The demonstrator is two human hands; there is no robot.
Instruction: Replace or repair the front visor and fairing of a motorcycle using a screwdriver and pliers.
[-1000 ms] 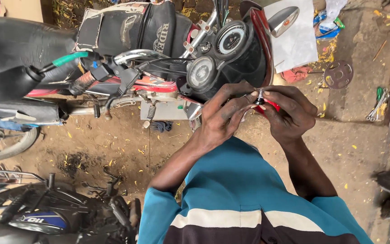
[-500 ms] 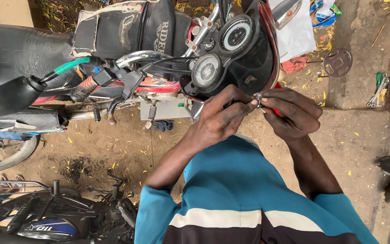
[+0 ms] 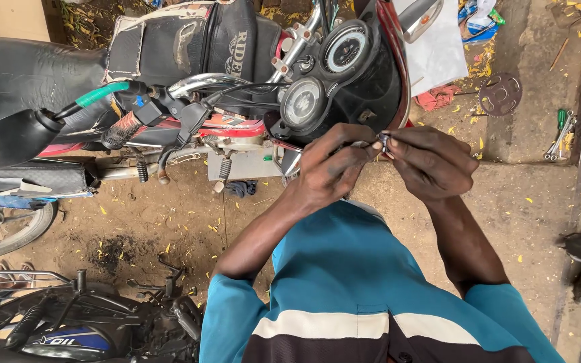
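Pinching a small dark metal part [image 3: 384, 140] between both sets of fingertips, the left hand [image 3: 331, 165] and right hand [image 3: 432, 165] meet just below the motorcycle's gauges [image 3: 324, 77] (its shape is too small to tell), each hand equally close to it.

hands [image 3: 384, 161] meet just below motorcycle gauges [image 3: 324, 74], seemingly touching.
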